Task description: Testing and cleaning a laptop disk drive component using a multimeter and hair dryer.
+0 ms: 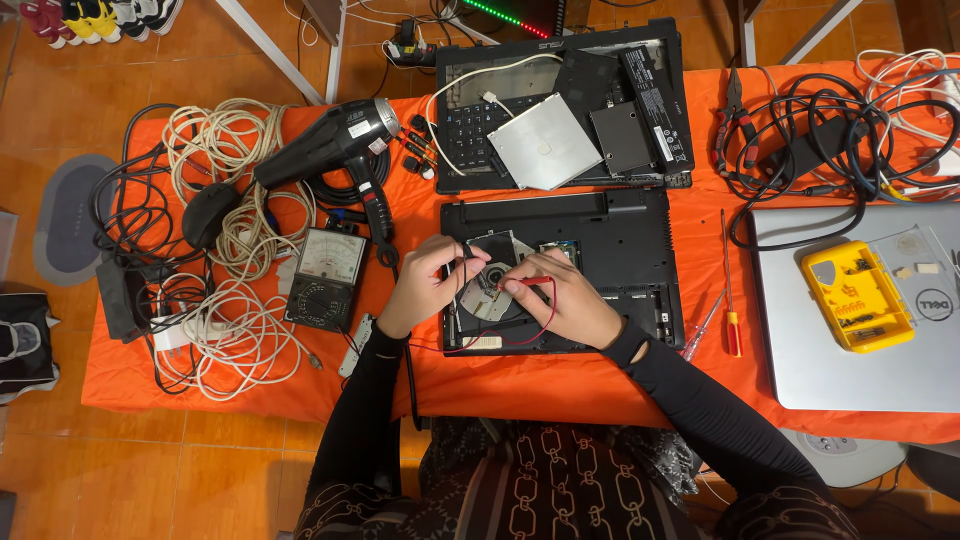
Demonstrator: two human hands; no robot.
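Two thin probes, one black [463,262] and one red [527,284], touch the open laptop base [620,250] just in front of the person. Left hand [425,285] pinches the black one, right hand [565,300] pinches the red. Both tips meet between the hands, over the round silver drive [495,290]. A meter [325,278] sits left, nearer the left hand.

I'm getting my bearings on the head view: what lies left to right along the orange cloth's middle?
Coiled white cables → analog multimeter → left hand → right hand → red-handled screwdriver → yellow bit case.
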